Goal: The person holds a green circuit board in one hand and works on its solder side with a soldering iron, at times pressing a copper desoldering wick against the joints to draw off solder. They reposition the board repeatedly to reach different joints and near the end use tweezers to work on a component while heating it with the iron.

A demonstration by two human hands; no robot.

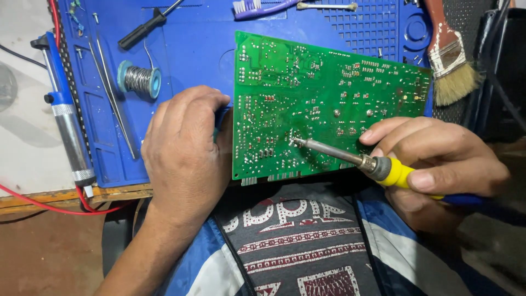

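Observation:
A large green circuit board (329, 93) lies solder side up on a blue work mat (186, 49), its near edge overhanging my lap. My right hand (438, 164) grips a soldering iron (383, 167) with a yellow and blue handle; its metal tip touches the board near the lower middle. My left hand (186, 148) rests curled against the board's left edge and holds a small blue object that is mostly hidden under the fingers.
A spool of solder wire (139, 79), tweezers (112, 93) and a black screwdriver (145, 26) lie on the mat's left part. A blue desoldering pump (64, 112) lies at the far left beside a red wire (49, 207). A paintbrush (449, 55) and a toothbrush (257, 7) lie at the top.

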